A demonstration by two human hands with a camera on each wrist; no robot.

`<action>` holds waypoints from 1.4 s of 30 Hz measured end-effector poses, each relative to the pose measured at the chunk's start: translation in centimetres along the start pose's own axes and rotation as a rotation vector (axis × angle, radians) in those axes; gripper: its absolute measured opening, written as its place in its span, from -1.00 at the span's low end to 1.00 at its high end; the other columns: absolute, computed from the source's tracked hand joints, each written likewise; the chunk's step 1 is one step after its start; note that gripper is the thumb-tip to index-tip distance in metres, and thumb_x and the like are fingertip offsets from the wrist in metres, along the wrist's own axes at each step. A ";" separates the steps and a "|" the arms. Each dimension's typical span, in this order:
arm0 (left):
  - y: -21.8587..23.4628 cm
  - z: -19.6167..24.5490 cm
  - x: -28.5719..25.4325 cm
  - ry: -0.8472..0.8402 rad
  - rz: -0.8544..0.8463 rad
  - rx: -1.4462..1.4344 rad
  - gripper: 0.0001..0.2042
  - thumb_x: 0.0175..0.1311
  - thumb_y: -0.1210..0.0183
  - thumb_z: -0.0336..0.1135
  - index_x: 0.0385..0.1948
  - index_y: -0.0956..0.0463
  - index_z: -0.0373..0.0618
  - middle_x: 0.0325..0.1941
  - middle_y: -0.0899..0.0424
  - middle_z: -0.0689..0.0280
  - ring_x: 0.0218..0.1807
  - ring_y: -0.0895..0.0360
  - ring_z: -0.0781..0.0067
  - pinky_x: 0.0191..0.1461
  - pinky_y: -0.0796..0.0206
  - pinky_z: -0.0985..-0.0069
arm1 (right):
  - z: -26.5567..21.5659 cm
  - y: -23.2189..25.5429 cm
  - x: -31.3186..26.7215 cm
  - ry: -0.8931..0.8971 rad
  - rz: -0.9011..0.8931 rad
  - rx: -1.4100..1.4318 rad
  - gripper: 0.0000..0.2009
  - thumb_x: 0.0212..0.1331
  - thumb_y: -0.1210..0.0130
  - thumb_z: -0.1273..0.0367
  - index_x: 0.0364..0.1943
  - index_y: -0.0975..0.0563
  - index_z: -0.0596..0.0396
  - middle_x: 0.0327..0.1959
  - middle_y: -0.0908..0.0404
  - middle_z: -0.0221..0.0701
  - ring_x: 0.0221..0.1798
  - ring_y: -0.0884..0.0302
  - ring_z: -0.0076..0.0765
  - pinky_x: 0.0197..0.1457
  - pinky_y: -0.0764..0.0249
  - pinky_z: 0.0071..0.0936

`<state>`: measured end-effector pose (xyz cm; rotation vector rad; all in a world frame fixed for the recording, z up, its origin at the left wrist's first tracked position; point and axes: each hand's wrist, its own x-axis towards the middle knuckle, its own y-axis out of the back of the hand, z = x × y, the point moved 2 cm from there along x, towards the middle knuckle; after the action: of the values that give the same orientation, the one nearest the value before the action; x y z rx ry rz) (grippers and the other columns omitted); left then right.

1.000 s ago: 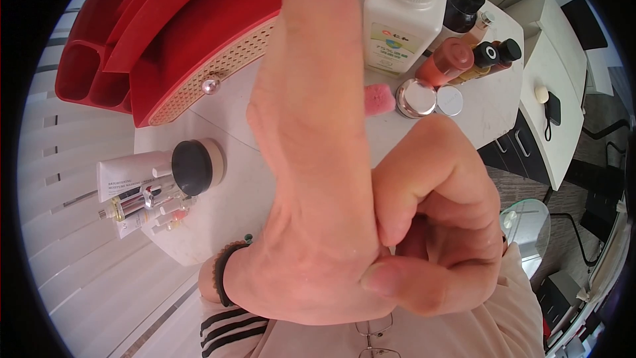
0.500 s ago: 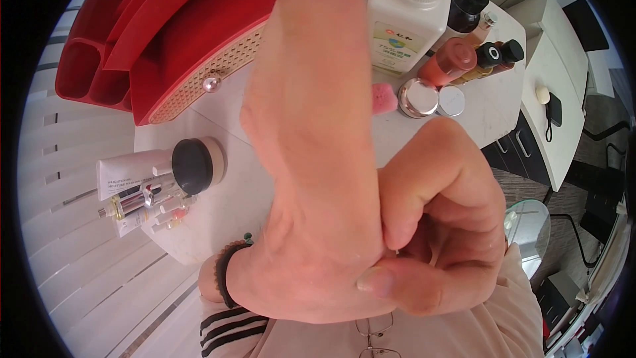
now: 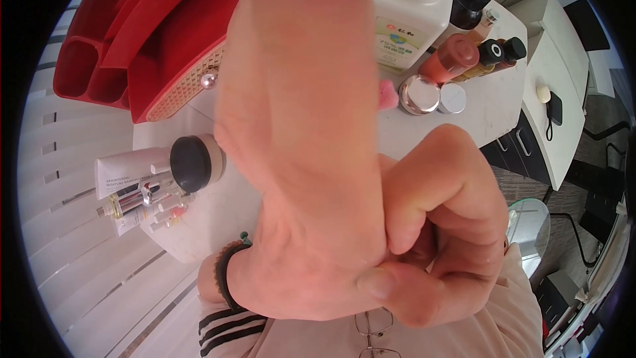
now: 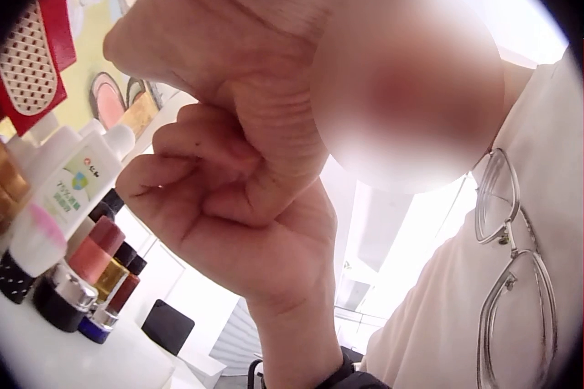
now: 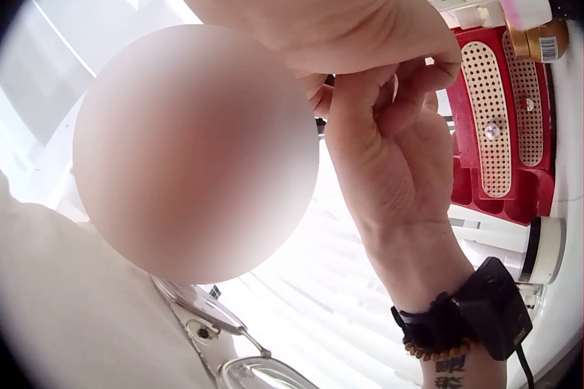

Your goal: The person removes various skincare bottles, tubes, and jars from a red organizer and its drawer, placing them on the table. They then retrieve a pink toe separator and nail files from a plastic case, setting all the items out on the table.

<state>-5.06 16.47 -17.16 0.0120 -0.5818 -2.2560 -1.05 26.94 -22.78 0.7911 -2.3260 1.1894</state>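
Note:
My left hand [image 3: 305, 205] looms across the middle of the head view, its fingertips hidden. Against its side rests my right hand [image 3: 457, 225], with bent fingers and its thumb tip touching the left hand. In the left wrist view the right hand [image 4: 237, 234] has curled fingers under the left hand [image 4: 246, 42]. The right wrist view shows the left hand [image 5: 392, 161] with bent fingers below the right hand [image 5: 301, 6]. A tiny pale spot shows among those fingers; what it is, or whether either hand pinches anything, is unclear.
A red organizer [image 3: 152, 46] stands at the back left, a black-lidded jar [image 3: 192, 162] and a tube [image 3: 126, 169] at the left. White bottle [image 3: 411, 20], black spray bottle [image 3: 470, 3], reddish bottle [image 3: 450, 56] and silver-lidded jar [image 3: 419, 95] are at the back right. Glasses [image 3: 374, 323] hang at the chest.
The upper part of my left hand has shifted left and covers more of the organizer. My right hand stays against it, slightly lower and further right.

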 end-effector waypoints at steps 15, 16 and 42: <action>1.5 -4.0 -3.5 -0.985 -0.228 -0.111 -0.26 0.12 -0.13 -0.44 0.43 -0.19 -0.46 0.48 -0.28 -0.26 0.47 -0.25 -0.41 0.42 -0.18 -0.04 | -2.8 1.6 0.1 -0.492 -0.060 -0.322 -0.68 0.16 -0.32 0.51 -0.22 -0.33 0.09 -0.24 -0.52 -0.41 -0.23 -0.37 -0.63 -0.13 -0.23 -0.60; 2.4 -4.2 -3.6 -0.903 -0.406 0.004 -0.16 0.12 -0.25 -0.35 0.51 -0.08 -0.29 0.58 -0.13 -0.15 0.55 -0.14 -0.29 0.47 -0.06 0.00 | -2.8 1.5 0.1 -0.480 -0.082 -0.317 -0.68 0.16 -0.32 0.51 -0.22 -0.33 0.09 -0.24 -0.52 -0.41 -0.23 -0.37 -0.63 -0.13 -0.23 -0.60; 4.3 -6.3 4.6 -0.658 -0.382 0.505 -0.29 0.26 -0.14 -0.41 0.45 -0.08 -0.44 0.35 -0.28 -0.17 0.33 -0.27 -0.26 0.47 -0.09 0.06 | 2.7 4.8 -1.7 -0.719 -0.282 -0.632 -0.89 0.28 -0.06 0.60 -0.19 -0.41 0.16 -0.54 -0.47 -0.44 -0.57 -0.35 -0.54 -0.48 -0.28 -0.52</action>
<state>-4.04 8.19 -20.23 -0.4097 -1.6027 -2.3920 -3.10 27.51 -28.09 1.3727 -2.7462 -0.0104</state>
